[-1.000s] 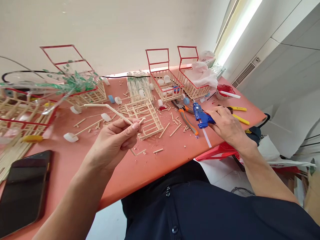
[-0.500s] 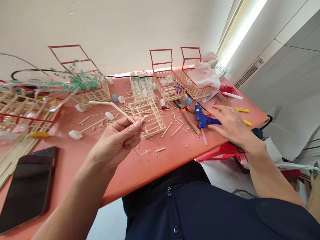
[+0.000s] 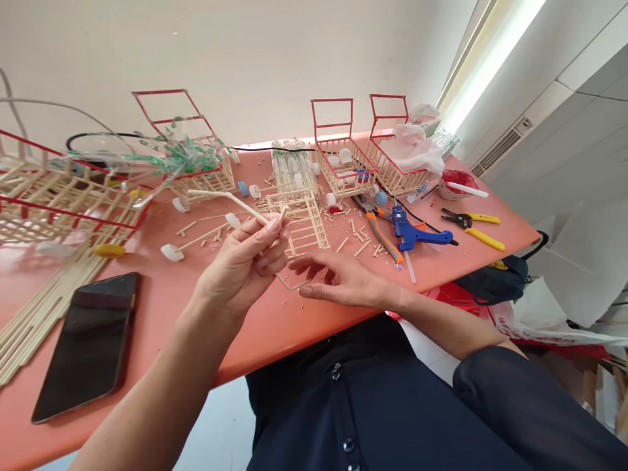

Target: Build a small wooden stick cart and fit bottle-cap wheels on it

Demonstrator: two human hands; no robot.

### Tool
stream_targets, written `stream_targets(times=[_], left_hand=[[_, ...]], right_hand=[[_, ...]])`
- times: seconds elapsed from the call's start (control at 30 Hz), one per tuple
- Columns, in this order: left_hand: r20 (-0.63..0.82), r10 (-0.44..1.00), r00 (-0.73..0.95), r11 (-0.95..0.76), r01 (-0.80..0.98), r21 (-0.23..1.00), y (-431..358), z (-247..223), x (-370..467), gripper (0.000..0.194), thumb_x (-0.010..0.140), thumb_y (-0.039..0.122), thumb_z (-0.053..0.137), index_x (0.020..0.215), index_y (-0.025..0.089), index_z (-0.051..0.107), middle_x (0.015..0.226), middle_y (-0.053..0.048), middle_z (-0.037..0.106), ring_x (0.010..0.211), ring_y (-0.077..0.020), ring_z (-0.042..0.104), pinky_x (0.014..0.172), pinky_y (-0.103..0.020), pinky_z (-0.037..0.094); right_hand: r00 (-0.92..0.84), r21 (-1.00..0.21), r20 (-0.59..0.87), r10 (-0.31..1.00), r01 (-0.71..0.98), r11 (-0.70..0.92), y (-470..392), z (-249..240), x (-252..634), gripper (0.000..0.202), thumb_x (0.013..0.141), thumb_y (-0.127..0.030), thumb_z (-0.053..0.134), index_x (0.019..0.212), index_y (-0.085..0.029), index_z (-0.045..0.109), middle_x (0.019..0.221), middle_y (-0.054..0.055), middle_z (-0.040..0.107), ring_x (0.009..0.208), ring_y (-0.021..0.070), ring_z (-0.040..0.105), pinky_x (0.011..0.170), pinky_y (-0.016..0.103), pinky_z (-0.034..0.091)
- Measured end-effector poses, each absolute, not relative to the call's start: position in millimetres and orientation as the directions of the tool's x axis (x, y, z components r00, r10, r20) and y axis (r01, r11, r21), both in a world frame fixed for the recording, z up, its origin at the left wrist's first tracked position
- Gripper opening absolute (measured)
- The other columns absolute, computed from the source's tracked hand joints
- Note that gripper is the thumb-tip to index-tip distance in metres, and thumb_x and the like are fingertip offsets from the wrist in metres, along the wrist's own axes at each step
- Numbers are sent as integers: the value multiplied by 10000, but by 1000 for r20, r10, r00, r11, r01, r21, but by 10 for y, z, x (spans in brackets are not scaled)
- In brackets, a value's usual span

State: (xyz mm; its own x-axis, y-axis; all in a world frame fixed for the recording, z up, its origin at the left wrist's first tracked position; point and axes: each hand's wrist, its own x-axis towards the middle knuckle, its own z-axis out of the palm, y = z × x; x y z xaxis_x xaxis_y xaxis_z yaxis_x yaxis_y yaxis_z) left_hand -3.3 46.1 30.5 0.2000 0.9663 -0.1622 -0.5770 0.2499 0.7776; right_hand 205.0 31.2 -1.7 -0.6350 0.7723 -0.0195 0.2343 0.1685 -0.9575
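Note:
Pinched in my left hand [image 3: 250,261] is a bent piece of joined wooden sticks [image 3: 228,195], its long arm pointing up and left. My right hand [image 3: 338,278] is low over the table just right of it, fingers apart and holding nothing visible. A slatted wooden frame [image 3: 307,229] lies behind both hands, partly covered by them. The blue glue gun [image 3: 417,234] rests to the right, beside orange-handled pliers [image 3: 383,239]. Short stick offcuts [image 3: 362,248] are scattered between the frame and the pliers.
Red-rimmed stick carts stand along the back, one [image 3: 343,163] holding white discs. Farther right are yellow-handled pliers [image 3: 478,229] and a red-lined bowl [image 3: 454,186]. A phone [image 3: 88,340] and long sticks [image 3: 39,314] lie at the left. The table edge [image 3: 294,350] is close to me.
My right hand has moved left from beside the glue gun to near my left hand. My left hand still holds the bent stick piece. The view has shifted slightly left.

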Motion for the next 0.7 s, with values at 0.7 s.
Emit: stream_targets(times=[0.7], left_hand=[[-127, 967, 223, 237, -587, 774, 454, 248, -18, 398, 604, 255, 1138, 834, 128, 839, 720, 13, 691, 461, 10, 426, 406, -91, 352]], right_hand=[[-621, -929, -66, 781, 323, 179, 235, -94, 2114, 111, 1011, -296, 724, 975, -193, 705, 881, 8, 757, 806, 152, 679, 768, 276, 509]])
